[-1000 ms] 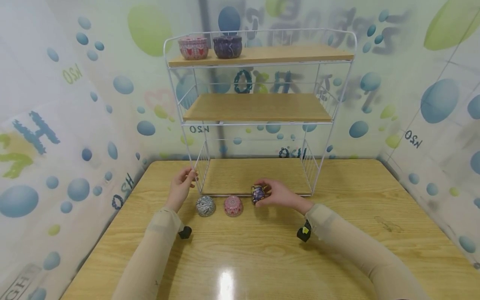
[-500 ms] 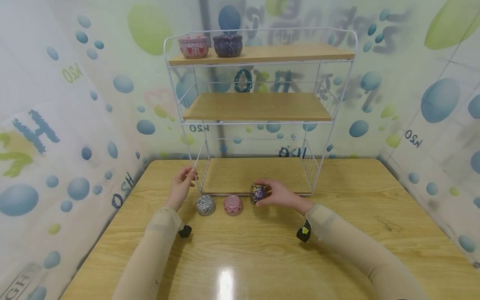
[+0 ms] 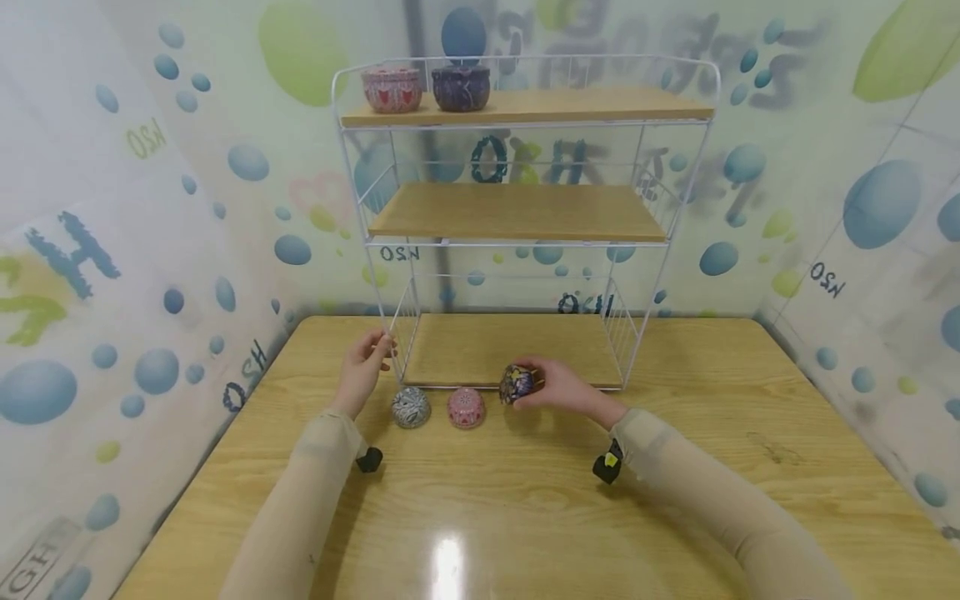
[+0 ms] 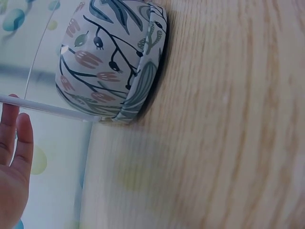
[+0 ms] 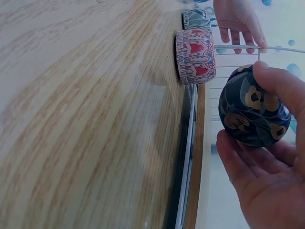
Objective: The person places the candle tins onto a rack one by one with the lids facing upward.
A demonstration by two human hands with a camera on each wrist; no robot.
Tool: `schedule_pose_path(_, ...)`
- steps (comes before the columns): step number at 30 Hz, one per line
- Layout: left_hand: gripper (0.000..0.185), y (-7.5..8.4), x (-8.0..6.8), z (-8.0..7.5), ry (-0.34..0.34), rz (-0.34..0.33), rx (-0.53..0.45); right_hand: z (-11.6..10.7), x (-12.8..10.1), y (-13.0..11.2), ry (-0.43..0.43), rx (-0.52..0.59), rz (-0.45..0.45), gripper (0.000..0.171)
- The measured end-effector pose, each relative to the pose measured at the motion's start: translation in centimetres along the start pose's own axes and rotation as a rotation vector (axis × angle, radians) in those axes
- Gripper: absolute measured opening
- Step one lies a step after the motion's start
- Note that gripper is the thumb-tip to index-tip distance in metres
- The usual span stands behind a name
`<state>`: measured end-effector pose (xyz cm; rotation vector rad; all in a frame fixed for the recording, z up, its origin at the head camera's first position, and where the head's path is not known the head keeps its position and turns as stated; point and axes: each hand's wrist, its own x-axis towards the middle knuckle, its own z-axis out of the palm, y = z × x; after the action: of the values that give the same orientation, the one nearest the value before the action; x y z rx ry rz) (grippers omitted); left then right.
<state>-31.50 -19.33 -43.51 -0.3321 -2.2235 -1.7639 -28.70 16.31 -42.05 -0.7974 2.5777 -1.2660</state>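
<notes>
Since a second ago the right hand [image 3: 558, 385], gripping the dark floral tin [image 3: 517, 383], has lifted it slightly before the rack [image 3: 517, 242], while the left hand [image 3: 365, 367] stays open at its corner post.

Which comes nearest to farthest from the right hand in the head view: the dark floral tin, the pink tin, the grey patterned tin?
1. dark floral tin, held in the right hand.
2. pink tin, on the table, middle of the row.
3. grey patterned tin, leftmost, below the left hand.
</notes>
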Motion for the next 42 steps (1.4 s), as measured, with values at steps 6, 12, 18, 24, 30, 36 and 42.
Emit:
schedule_pose_path(6, 0.033, 0.2, 0.1, 0.0, 0.009, -0.033, -0.005, 0.1, 0.1, 0.2, -0.004, 0.064, 0.012, 0.074)
schedule_pose_path(12, 0.027, 1.8, -0.4, 0.0, -0.014, -0.035, -0.02, 0.1, 0.1, 0.3, 0.003, 0.087, 0.013, 0.073)
schedule_pose_path(18, 0.024, 3.5, -1.1, 0.2, -0.009, -0.033, -0.008, 0.1, 0.0, 0.2, 0.017, 0.089, 0.012, 0.077)
schedule_pose_path(24, 0.024, 3.8, -1.2, 0.1, -0.012, -0.033, -0.007, 0.1, 0.0, 0.2, 0.025, 0.076, 0.014, 0.074)
schedule_pose_path(30, 0.027, 3.7, -1.1, 0.1, -0.013, -0.033, -0.008, 0.1, -0.1, 0.3, 0.028, 0.125, 0.048, 0.074)
schedule_pose_path(36, 0.031, 3.6, -1.2, 0.1, -0.018, -0.044, -0.02, 0.1, -0.1, 0.5, 0.023, 0.211, 0.077, 0.074)
schedule_pose_path(42, 0.029, 3.7, -1.2, 0.2, -0.008, -0.04, -0.017, 0.0, -0.1, 0.5, 0.024, 0.247, 0.084, 0.074)
